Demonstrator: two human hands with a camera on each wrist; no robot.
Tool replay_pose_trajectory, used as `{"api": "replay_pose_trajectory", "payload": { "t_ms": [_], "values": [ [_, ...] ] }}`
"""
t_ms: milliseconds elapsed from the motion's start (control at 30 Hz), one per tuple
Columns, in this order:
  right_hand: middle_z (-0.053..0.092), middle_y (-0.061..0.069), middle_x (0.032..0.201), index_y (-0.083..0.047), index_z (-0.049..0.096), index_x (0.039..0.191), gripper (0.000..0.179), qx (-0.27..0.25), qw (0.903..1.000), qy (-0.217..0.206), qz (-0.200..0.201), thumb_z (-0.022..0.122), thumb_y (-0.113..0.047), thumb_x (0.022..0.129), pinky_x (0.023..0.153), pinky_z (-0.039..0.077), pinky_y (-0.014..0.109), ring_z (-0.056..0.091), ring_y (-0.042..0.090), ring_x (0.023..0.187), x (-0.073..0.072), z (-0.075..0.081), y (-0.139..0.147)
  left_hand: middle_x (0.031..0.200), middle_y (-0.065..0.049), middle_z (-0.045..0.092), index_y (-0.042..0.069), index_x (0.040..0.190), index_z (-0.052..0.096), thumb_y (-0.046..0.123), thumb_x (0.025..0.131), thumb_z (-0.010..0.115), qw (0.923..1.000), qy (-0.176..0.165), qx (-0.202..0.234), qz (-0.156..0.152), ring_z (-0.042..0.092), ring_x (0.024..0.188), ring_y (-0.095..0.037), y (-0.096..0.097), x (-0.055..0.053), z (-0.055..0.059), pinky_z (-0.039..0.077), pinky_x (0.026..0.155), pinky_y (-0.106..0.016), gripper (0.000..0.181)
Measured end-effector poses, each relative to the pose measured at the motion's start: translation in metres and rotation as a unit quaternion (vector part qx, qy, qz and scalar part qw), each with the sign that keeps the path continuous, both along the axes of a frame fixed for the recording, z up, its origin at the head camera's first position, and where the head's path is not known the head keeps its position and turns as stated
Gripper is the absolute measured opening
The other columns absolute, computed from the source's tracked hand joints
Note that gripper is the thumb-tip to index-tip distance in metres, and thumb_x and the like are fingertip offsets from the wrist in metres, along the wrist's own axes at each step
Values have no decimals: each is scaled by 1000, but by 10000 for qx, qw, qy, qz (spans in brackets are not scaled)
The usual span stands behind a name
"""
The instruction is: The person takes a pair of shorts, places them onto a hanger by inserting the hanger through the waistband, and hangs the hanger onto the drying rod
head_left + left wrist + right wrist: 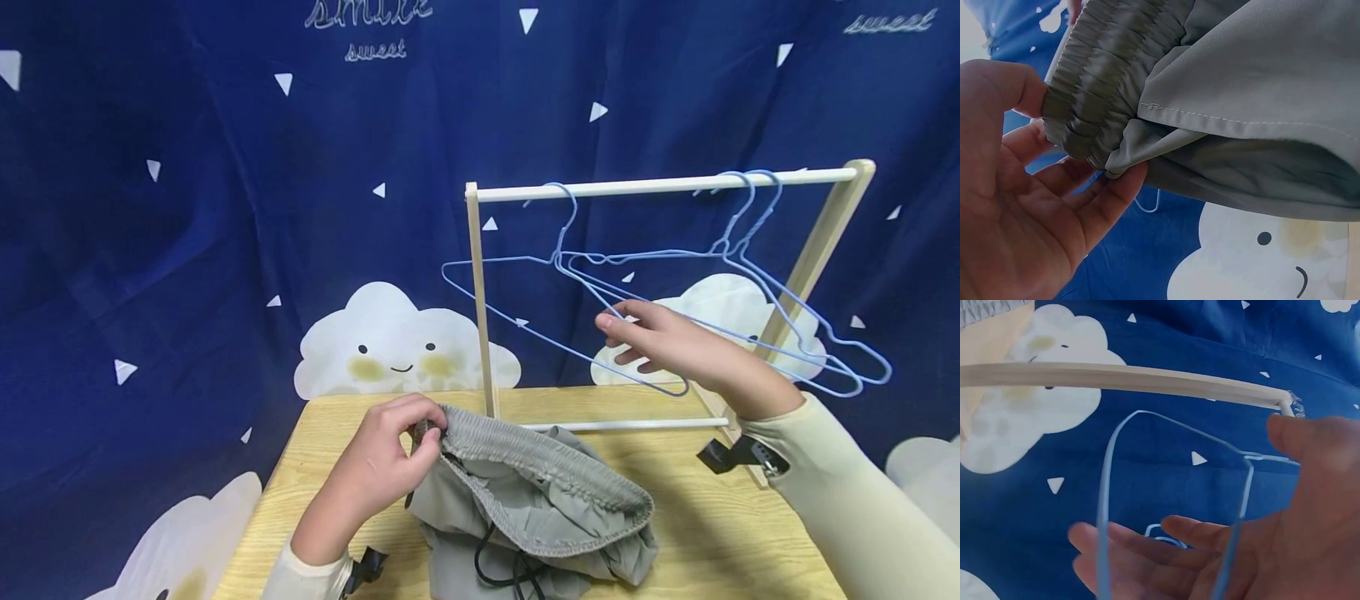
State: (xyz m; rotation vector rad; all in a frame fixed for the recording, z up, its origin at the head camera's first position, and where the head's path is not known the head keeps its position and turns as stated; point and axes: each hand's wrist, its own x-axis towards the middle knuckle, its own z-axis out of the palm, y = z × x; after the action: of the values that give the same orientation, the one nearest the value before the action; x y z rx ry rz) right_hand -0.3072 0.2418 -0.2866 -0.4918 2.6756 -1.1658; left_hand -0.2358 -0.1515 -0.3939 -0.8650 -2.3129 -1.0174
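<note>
Grey drawstring pants point(450, 525) lie bunched on the table, their elastic waistband point(517, 446) gaping toward the camera and black cords point(491, 571) hanging at the front. My left hand point(375, 454) pinches the waistband at its left end; in the left wrist view, thumb and fingers hold the gathered elastic point(1094, 94). How long the legs are is hidden. Beside the leftmost blue hanger point(566, 225) is my right hand point(667, 337), fingers loosely extended and holding nothing. In the right wrist view that hanger point(1105, 487) crosses in front of the palm; contact is unclear.
A small rack with a white rail point(637, 187) and wooden uprights point(480, 308) stands at the table's back. Two more blue hangers point(780, 308) hang near its right end. A lower white bar point(637, 424) runs behind the pants. Behind everything hangs a dark blue curtain point(225, 208).
</note>
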Motion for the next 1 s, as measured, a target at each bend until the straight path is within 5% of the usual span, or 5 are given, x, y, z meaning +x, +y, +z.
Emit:
{"api": "replay_pose_trajectory", "payload": {
  "t_ms": [167, 367, 600, 1000],
  "values": [
    [72, 24, 128, 3, 42, 157, 81, -179, 9969, -768, 28, 37, -64, 113, 85, 65, 47, 79, 31, 104, -7, -3, -7, 92, 10, 70, 18, 92, 73, -3, 89, 67, 9999, 55, -11, 132, 63, 84, -4, -4, 2, 1, 57, 74, -28, 22],
    [79, 18, 108, 0, 50, 152, 84, -272, 9921, -1222, 98, 29, -71, 111, 69, 63, 42, 80, 31, 85, -8, -11, -9, 94, 9, 71, 19, 94, 74, -3, 90, 68, 9999, 62, -52, 153, 64, 85, -4, -5, 2, 1, 58, 76, -29, 23],
    [75, 10, 82, 2, 60, 137, 87, -420, 9926, -1130, 125, 22, -72, 111, 50, 46, 30, 59, 19, 58, -8, -18, -8, 94, 9, 71, 19, 94, 73, -3, 89, 68, 9998, 108, -64, 155, 64, 85, -4, -4, 0, 0, 58, 76, -29, 23],
    [57, 4, 68, 6, 69, 126, 94, -718, 9937, -851, -134, 23, -74, 110, 46, 29, 26, 39, 11, 49, -4, -18, 0, 93, 9, 71, 18, 94, 73, -3, 89, 67, 9999, 123, -70, 76, 64, 85, -4, 1, -3, -3, 58, 76, -29, 22]
  ]
}}
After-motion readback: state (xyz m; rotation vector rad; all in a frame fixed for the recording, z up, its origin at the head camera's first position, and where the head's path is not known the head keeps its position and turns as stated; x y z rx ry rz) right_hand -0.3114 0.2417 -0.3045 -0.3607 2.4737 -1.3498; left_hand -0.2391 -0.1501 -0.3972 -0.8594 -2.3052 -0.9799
